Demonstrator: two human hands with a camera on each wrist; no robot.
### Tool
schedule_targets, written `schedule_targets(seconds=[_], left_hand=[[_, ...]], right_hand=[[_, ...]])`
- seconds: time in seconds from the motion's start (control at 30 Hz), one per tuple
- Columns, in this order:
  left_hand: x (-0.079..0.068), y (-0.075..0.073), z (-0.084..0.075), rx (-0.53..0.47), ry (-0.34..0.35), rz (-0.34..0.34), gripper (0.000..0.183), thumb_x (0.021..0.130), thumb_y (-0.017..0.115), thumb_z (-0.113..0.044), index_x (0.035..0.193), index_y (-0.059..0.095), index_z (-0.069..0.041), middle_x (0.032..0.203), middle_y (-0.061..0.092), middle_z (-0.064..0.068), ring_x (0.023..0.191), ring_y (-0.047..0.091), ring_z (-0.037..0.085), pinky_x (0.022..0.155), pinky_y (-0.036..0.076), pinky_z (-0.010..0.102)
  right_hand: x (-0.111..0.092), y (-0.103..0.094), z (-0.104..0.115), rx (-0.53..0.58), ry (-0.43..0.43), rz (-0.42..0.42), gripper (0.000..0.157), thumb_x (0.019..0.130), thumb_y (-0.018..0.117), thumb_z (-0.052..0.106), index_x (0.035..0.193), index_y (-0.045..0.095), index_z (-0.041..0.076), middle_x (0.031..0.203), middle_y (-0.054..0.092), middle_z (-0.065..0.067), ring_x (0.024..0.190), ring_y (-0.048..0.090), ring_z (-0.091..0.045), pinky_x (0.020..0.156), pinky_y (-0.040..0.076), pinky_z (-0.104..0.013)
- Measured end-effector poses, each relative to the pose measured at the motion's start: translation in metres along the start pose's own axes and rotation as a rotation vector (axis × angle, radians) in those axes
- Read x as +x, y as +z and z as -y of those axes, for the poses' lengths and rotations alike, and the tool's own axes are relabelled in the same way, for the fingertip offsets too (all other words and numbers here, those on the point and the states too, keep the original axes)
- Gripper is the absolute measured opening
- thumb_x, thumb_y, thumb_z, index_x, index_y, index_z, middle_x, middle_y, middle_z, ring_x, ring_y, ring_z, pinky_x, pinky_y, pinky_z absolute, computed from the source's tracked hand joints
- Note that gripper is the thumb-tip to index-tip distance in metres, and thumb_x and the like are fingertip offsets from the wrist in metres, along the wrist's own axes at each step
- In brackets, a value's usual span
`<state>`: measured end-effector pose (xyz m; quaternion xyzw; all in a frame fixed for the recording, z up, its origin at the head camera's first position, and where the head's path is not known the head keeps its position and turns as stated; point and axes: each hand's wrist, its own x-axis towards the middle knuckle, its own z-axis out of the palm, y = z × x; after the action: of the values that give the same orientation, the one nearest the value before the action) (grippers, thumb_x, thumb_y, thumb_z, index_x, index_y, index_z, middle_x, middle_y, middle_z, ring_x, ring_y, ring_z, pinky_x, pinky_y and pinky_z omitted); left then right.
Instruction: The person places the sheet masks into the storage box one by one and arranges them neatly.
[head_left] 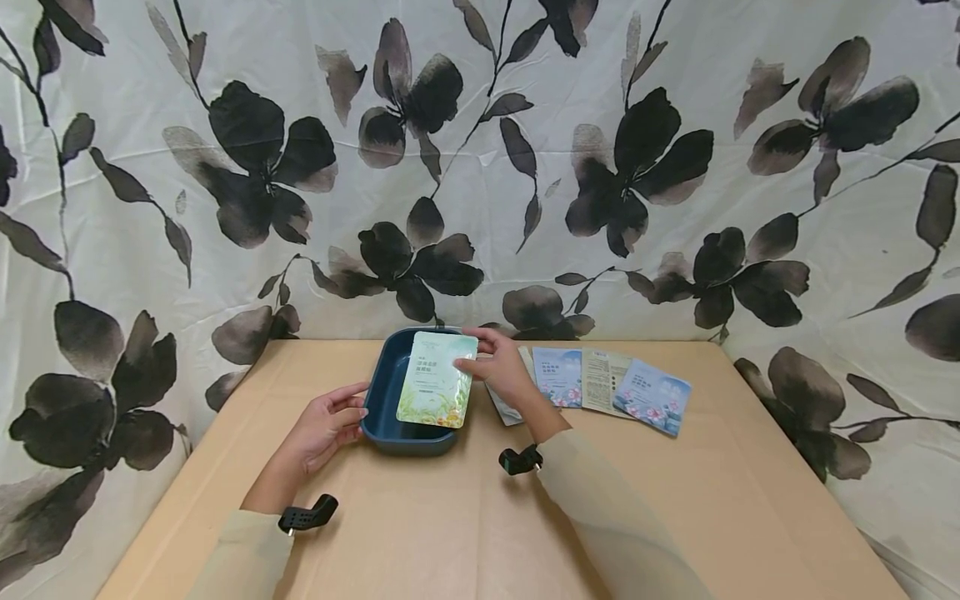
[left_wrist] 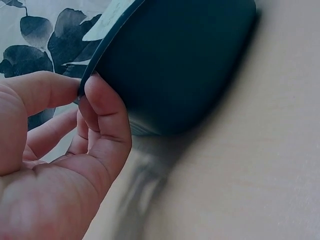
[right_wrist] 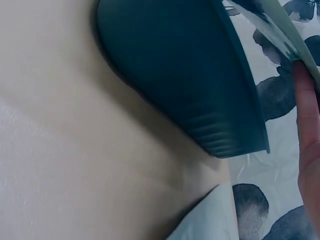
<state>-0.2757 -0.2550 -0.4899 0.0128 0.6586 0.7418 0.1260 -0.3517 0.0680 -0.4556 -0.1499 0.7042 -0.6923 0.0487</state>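
Observation:
A dark blue plastic basin (head_left: 412, 444) stands toward the back of the table. At its left end my left hand (head_left: 324, 432) pinches the rim between thumb and fingers, as the left wrist view shows on the basin's wall (left_wrist: 170, 65). My right hand (head_left: 504, 371) holds a flat, pale green sachet (head_left: 437, 379) by its right edge, thumb on the front. The sachet is tilted over the basin and hides part of its inside. In the right wrist view a finger (right_wrist: 306, 100) lies along the sachet's back.
Right of the basin lie several flat packets: a blue floral one (head_left: 557, 375), a beige printed one (head_left: 603, 379), another blue floral one (head_left: 654, 396) and a pale one (head_left: 504, 407) partly behind my right hand. A floral cloth (head_left: 525, 167) hangs behind the table (head_left: 420, 525).

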Motion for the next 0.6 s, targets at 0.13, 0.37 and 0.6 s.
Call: schedule_targets(seconds=[0.13, 0.37, 0.6], left_hand=[[0.001, 0.0, 0.001, -0.002, -0.003, -0.001, 0.062, 0.1, 0.06, 0.0, 0.156, 0.034, 0.002, 0.103, 0.061, 0.0, 0.079, 0.062, 0.01, 0.071, 0.058, 0.024], [0.001, 0.0, 0.002, -0.012, -0.008, -0.009, 0.064, 0.098, 0.062, 0.0, 0.156, 0.035, 0.001, 0.105, 0.059, 0.002, 0.079, 0.062, 0.01, 0.07, 0.058, 0.024], [0.002, 0.001, 0.0, -0.011, -0.008, -0.026, 0.063, 0.098, 0.062, 0.001, 0.156, 0.036, 0.001, 0.104, 0.059, 0.001, 0.078, 0.062, 0.01, 0.07, 0.058, 0.025]], right_hand=[[0.004, 0.007, -0.002, 0.0, 0.013, 0.01, 0.064, 0.087, 0.079, 0.003, 0.146, 0.055, 0.009, 0.121, 0.071, -0.018, 0.092, 0.072, -0.016, 0.075, 0.063, -0.035], [0.01, 0.016, -0.005, -0.078, 0.044, -0.017, 0.057, 0.086, 0.083, 0.009, 0.138, 0.062, 0.018, 0.116, 0.071, -0.013, 0.087, 0.068, -0.016, 0.071, 0.06, -0.027], [0.015, 0.02, -0.009, -0.087, 0.039, 0.01, 0.054, 0.086, 0.082, 0.006, 0.136, 0.063, 0.014, 0.109, 0.072, -0.015, 0.083, 0.069, -0.017, 0.068, 0.061, -0.029]])
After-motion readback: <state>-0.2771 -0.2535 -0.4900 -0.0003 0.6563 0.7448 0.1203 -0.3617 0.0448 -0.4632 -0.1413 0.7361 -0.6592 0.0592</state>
